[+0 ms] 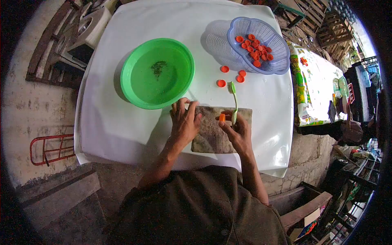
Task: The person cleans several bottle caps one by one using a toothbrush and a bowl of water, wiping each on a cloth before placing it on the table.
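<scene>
In my right hand (238,131) an orange-red bottle cap (222,117) is pinched between thumb and fingertips, above a brown-grey cloth (214,141). The handle of a green and white toothbrush (235,104) runs in among the same hand's fingers; its bristle end points away from me. My left hand (184,122) is at the cloth's left edge, fingers apart and slightly bent, with nothing visible in it. Just beyond it stands a green basin (130,87) of water with dark bits at the bottom. Several loose red caps (221,83) lie past the toothbrush.
A blue-purple plastic basket (281,49) with several red caps stands at the far right of the white-covered table (118,134). A red metal rack (51,149) is on the left floor side. A second table with a patterned cover (312,90) stands to the right.
</scene>
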A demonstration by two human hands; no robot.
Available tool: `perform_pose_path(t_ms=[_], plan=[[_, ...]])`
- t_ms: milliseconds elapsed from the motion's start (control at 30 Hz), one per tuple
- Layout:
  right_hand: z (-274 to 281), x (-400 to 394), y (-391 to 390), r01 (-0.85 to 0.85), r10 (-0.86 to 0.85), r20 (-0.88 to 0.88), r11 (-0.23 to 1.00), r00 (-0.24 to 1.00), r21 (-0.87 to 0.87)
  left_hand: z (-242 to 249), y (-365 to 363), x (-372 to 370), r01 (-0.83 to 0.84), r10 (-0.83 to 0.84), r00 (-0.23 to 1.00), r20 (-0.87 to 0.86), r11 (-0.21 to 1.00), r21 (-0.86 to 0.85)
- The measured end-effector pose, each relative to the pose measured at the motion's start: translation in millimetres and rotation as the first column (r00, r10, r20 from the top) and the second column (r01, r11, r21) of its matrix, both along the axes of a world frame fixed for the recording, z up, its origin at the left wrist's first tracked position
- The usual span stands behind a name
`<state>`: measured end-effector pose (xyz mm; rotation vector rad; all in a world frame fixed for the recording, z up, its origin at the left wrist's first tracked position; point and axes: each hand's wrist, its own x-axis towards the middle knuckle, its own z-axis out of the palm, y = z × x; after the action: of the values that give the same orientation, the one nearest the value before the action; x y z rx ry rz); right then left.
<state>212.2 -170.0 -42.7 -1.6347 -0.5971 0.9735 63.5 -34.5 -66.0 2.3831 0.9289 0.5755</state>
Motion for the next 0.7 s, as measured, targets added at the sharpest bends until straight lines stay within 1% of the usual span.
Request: perform_pose_path(t_ms=[67, 133, 167, 200, 233, 267, 333, 367, 467, 567, 667, 700], plan=[[-4, 0, 0, 0.015, -0.012, 0.082, 0.999, 0.997, -0.041, 2, 1, 2, 0.021, -0.022, 1.0, -0.018, 1.0, -0.01], [-10, -2, 0, 0.041, -0.035, 0.105, 0.998, 0.994, -0.05, 1, 3, 4, 0.051, -0.052, 0.999, -0.008, 0.998, -0.021], [-15, -3, 0, 0.046, -0.042, 0.115, 0.998, 0.992, -0.038, -1, 4, 4, 0.091, -0.078, 0.993, 0.084, 0.982, -0.168], [-20, -3, 1, 0.052, -0.048, 0.126, 0.998, 0.991, -0.027, -4, 6, 5, 0.142, -0.09, 0.98, 0.177, 0.94, -0.31], [-27, -4, 0, 0.048, -0.048, 0.134, 0.999, 0.99, -0.003, -6, 5, 5, 0.201, -0.085, 0.96, 0.267, 0.874, -0.442], [-30, -4, 0, 0.045, -0.047, 0.142, 0.999, 0.989, 0.022, -7, 3, 6, 0.221, -0.021, 0.932, 0.362, 0.824, -0.521], [-26, -8, 1, 0.022, -0.023, 0.167, 1.0, 0.986, 0.009, 1, -4, 10, 0.285, 0.135, 0.846, 0.516, 0.703, -0.652], [-23, -9, 2, 0.01, -0.011, 0.18, 1.0, 0.984, 0.002, 6, -5, 11, 0.314, 0.162, 0.818, 0.553, 0.68, -0.663], [-10, -15, 6, 0.012, -0.007, 0.199, 1.0, 0.98, -0.025, 5, -5, 13, 0.396, 0.158, 0.746, 0.647, 0.677, -0.621], [-14, -20, 7, 0.062, -0.072, 0.256, 0.997, 0.964, 0.046, 2, -4, 12, 0.413, 0.062, 0.756, 0.651, 0.727, -0.548], [-16, -19, 4, 0.017, -0.018, 0.284, 1.0, 0.959, 0.007, 11, -8, 14, 0.401, 0.126, 0.772, 0.623, 0.664, -0.631], [-16, -19, 4, 0.025, -0.029, 0.27, 0.999, 0.962, 0.02, 10, -9, 15, 0.409, 0.103, 0.768, 0.632, 0.68, -0.608]])
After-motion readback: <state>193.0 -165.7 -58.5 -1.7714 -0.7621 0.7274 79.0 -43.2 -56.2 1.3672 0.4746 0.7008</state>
